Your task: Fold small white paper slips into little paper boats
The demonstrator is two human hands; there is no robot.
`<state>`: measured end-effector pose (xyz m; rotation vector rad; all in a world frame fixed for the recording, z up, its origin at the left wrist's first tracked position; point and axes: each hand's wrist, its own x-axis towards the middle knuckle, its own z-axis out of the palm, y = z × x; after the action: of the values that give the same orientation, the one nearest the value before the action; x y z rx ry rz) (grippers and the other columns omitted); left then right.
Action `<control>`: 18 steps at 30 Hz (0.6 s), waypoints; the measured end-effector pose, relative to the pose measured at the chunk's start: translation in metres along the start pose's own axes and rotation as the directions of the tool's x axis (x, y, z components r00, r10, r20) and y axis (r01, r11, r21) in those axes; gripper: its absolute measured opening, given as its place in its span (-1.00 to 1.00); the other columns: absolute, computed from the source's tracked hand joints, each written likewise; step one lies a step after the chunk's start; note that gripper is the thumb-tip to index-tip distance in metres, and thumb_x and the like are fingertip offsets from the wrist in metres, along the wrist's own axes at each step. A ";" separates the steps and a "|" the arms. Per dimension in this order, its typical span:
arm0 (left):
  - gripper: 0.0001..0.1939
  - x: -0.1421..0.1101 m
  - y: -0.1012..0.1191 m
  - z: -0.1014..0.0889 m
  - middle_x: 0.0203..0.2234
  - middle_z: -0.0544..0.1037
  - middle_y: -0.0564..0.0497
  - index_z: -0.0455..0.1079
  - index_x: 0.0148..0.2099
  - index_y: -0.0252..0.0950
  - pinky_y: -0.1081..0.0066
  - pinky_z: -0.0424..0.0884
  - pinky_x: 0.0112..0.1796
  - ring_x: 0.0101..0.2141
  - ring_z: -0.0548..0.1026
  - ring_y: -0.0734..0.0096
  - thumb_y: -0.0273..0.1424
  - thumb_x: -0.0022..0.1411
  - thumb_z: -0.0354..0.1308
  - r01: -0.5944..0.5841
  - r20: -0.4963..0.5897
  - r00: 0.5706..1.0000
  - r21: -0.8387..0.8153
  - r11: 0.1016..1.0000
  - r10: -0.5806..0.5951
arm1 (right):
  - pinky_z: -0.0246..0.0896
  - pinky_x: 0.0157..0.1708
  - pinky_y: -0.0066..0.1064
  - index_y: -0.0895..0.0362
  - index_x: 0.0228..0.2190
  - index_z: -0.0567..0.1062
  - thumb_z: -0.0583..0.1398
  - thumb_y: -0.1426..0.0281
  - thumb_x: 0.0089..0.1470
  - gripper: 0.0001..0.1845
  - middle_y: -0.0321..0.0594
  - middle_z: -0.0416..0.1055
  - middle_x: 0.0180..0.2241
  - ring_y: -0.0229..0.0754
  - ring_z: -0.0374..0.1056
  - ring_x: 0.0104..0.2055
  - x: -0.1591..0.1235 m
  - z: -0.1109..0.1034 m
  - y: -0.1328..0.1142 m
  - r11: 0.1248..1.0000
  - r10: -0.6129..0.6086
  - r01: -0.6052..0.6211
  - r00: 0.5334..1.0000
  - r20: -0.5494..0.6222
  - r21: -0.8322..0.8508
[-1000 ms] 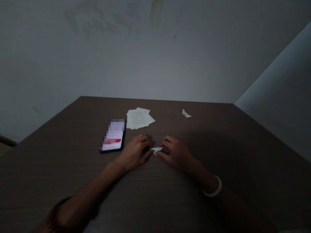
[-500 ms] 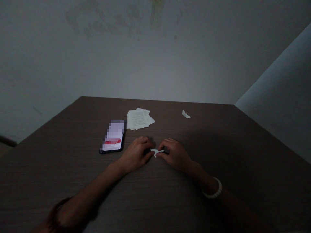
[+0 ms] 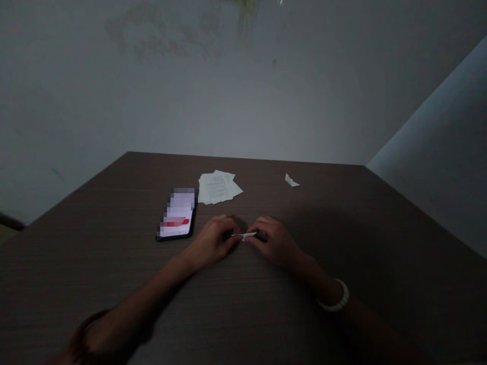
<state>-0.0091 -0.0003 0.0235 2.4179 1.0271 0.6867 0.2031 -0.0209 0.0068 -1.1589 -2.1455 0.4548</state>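
Note:
A small folded piece of white paper [image 3: 248, 234] lies between my two hands, just above or on the brown table. My left hand [image 3: 216, 237] pinches its left side between thumb and fingers. On the other side, my right hand [image 3: 274, 241] has its thumb and fingertips closed on the right part. The fingers cover much of the paper, so its full shape is hidden. Farther back to the right sits a small folded paper boat [image 3: 291, 180], apart from both hands.
The brown wood-grain table [image 3: 243, 314] reaches back to a stained pale wall [image 3: 243, 111]. A stack of printed paper sheets [image 3: 216, 187] lies beyond my left hand. Beside it, nearer me, is a phone [image 3: 177, 213] with its screen lit.
The folded paper between my fingers now looks flatter and narrower, with less of its lower point showing. Both hands stay in nearly the same place.

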 end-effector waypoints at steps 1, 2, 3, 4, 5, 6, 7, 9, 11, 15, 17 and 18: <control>-0.85 0.000 0.000 -0.001 -0.43 0.46 0.00 0.43 -0.32 -0.30 0.33 0.32 -0.31 -0.36 0.39 0.35 -0.35 0.27 0.13 -0.002 -0.008 1.000 0.002 1.000 0.002 | 0.15 -0.27 -0.39 0.11 -0.37 0.51 0.30 0.38 0.09 -0.94 -0.26 0.45 -0.36 -0.22 0.33 -0.30 0.000 0.000 0.001 1.000 -0.014 0.014 1.000 0.006 -0.009; -0.85 0.000 0.000 -0.002 -0.43 0.46 0.00 0.44 -0.32 -0.30 0.33 0.32 -0.31 -0.35 0.39 0.35 -0.35 0.27 0.13 -0.008 -0.013 1.000 0.002 1.000 0.008 | 0.15 -0.27 -0.39 0.12 -0.39 0.51 0.29 0.38 0.11 -0.92 -0.26 0.45 -0.37 -0.22 0.33 -0.30 0.000 0.000 0.002 0.999 -0.029 0.029 1.000 0.012 -0.017; -0.84 0.000 0.001 -0.002 -0.43 0.47 0.00 0.44 -0.32 -0.30 0.32 0.32 -0.29 -0.35 0.40 0.34 -0.35 0.28 0.12 -0.022 -0.016 1.000 0.002 1.000 0.022 | 0.15 -0.27 -0.39 0.12 -0.41 0.51 0.28 0.37 0.12 -0.90 -0.26 0.45 -0.37 -0.22 0.33 -0.29 0.000 -0.001 0.003 0.999 -0.044 0.044 0.999 0.019 -0.024; -0.83 0.000 0.001 -0.003 -0.43 0.47 0.00 0.45 -0.33 -0.30 0.31 0.32 -0.28 -0.34 0.40 0.34 -0.36 0.29 0.12 -0.044 -0.014 0.999 0.002 0.999 0.044 | 0.16 -0.27 -0.39 0.12 -0.41 0.51 0.28 0.36 0.13 -0.90 -0.26 0.45 -0.37 -0.22 0.33 -0.29 0.000 -0.001 0.003 0.998 -0.056 0.057 0.998 0.023 -0.032; -0.82 0.000 0.000 -0.003 -0.43 0.48 0.00 0.46 -0.33 -0.30 0.30 0.32 -0.26 -0.33 0.40 0.33 -0.36 0.30 0.11 -0.070 -0.011 0.997 0.003 0.998 0.070 | 0.16 -0.26 -0.39 0.12 -0.40 0.51 0.27 0.37 0.14 -0.90 -0.25 0.45 -0.36 -0.22 0.33 -0.28 0.000 -0.001 0.003 0.997 -0.067 0.067 0.997 0.024 -0.039; -0.82 0.000 0.000 -0.002 -0.42 0.49 -0.01 0.47 -0.33 -0.30 0.29 0.31 -0.25 -0.32 0.40 0.33 -0.37 0.30 0.10 -0.098 -0.010 0.995 0.008 0.995 0.098 | 0.16 -0.26 -0.39 0.12 -0.40 0.51 0.25 0.37 0.15 -0.90 -0.24 0.45 -0.35 -0.21 0.33 -0.27 -0.001 -0.002 0.002 0.996 -0.078 0.079 0.997 0.027 -0.048; -0.82 0.000 0.000 -0.002 -0.42 0.50 -0.01 0.48 -0.32 -0.29 0.28 0.30 -0.23 -0.31 0.40 0.32 -0.38 0.31 0.11 -0.123 -0.011 0.992 0.013 0.992 0.123 | 0.16 -0.25 -0.38 0.12 -0.39 0.51 0.24 0.39 0.17 -0.90 -0.23 0.45 -0.34 -0.21 0.33 -0.27 -0.001 -0.002 0.002 0.994 -0.090 0.092 0.995 0.030 -0.057; -0.83 -0.001 -0.001 -0.001 -0.39 0.52 -0.01 0.50 -0.29 -0.28 0.28 0.29 -0.22 -0.28 0.40 0.31 -0.39 0.31 0.12 -0.156 -0.010 0.988 0.019 0.988 0.156 | 0.17 -0.23 -0.37 0.13 -0.39 0.51 0.21 0.40 0.19 -0.89 -0.22 0.45 -0.32 -0.20 0.32 -0.25 -0.002 -0.003 0.000 0.991 -0.110 0.113 0.993 0.041 -0.072; -0.84 -0.001 -0.001 -0.001 -0.37 0.52 -0.01 0.52 -0.27 -0.26 0.28 0.27 -0.22 -0.27 0.39 0.30 -0.39 0.31 0.12 -0.170 -0.008 0.985 0.022 0.985 0.170 | 0.18 -0.22 -0.37 0.13 -0.37 0.52 0.20 0.39 0.20 -0.88 -0.22 0.45 -0.32 -0.19 0.32 -0.25 -0.002 -0.004 -0.002 0.990 -0.119 0.122 0.992 0.045 -0.073; -0.79 -0.001 0.003 -0.005 -0.38 0.50 0.00 0.53 -0.28 -0.25 0.28 0.24 -0.23 -0.28 0.37 0.30 -0.38 0.34 0.08 -0.182 0.005 0.983 0.054 0.982 0.182 | 0.21 -0.20 -0.37 0.11 -0.33 0.55 0.18 0.37 0.22 -0.86 -0.22 0.45 -0.31 -0.20 0.33 -0.24 -0.003 -0.004 -0.004 0.993 -0.104 0.105 0.994 0.023 -0.044; -0.77 -0.001 0.005 -0.007 -0.39 0.49 0.01 0.53 -0.30 -0.24 0.28 0.23 -0.22 -0.28 0.36 0.30 -0.38 0.35 0.06 -0.183 0.015 0.983 0.069 0.981 0.183 | 0.22 -0.19 -0.37 0.11 -0.33 0.55 0.18 0.39 0.22 -0.86 -0.22 0.44 -0.30 -0.20 0.34 -0.23 -0.003 -0.003 -0.003 0.994 -0.100 0.101 0.995 0.012 -0.034; -0.76 -0.001 0.006 -0.008 -0.40 0.49 0.01 0.52 -0.30 -0.24 0.28 0.23 -0.23 -0.28 0.36 0.30 -0.39 0.35 0.05 -0.187 0.020 0.982 0.072 0.980 0.186 | 0.23 -0.19 -0.37 0.12 -0.34 0.55 0.19 0.40 0.20 -0.87 -0.21 0.43 -0.30 -0.20 0.34 -0.23 -0.003 -0.003 -0.003 0.995 -0.098 0.098 0.995 0.002 -0.029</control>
<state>-0.0108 -0.0034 0.0328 2.6033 0.8407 0.7044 0.2042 -0.0249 0.0094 -1.0634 -2.2046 0.3813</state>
